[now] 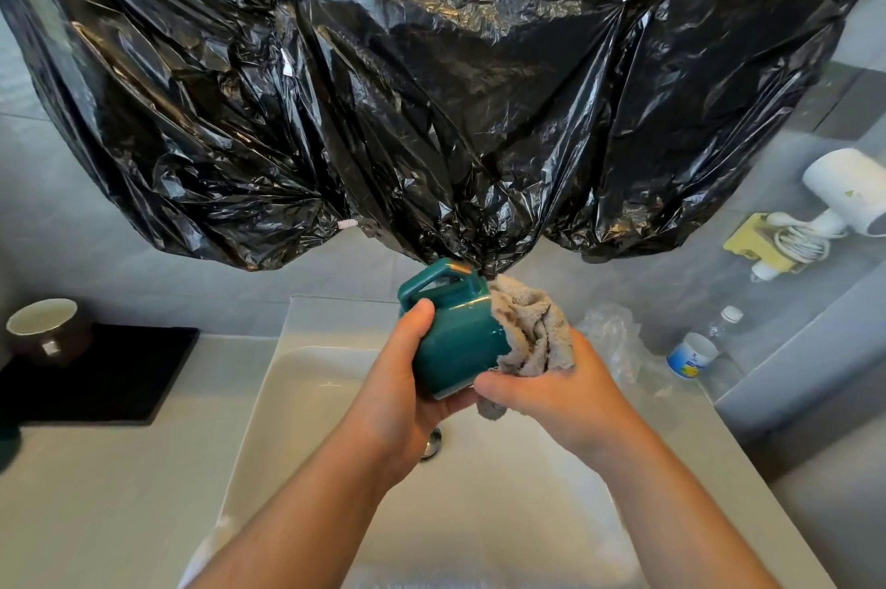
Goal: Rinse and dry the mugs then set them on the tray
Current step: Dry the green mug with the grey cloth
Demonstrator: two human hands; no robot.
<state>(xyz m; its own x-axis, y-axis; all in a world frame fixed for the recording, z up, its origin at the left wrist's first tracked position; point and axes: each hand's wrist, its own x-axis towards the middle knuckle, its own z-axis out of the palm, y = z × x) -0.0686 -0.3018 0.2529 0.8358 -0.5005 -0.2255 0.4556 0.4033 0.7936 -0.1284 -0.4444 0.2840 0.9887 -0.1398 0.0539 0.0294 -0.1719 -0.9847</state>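
The left hand [407,377] holds a shiny teal mug [455,339] up in the air over the white sink [297,396]. Its grip is wrapped round the mug, with the thumb on the near side and the fingers under it. The mug lies on its side. Its handle points up and away, and its long way runs from left to right.

The right hand [551,387] is just beside the mug, on its right end. Its grip is squeezed round a soft grey cloth [532,329]. The cloth is pressed on that end of the mug and hides it, so I think the open top faces the cloth, but I cannot be sure.

This looks like the drying step.

A flat black tray [120,377] sits on the pale counter [96,492], well off to the left of the sink. A round brown mug with a white inside [45,329] stands upright at the tray's far left corner.

The tray is on the left hand's side, and the left hand already has the mug. So that hand looks best placed to carry it over. The mug would need turning upright first, and it should go down on the bare part of the tray, apart from the brown one.
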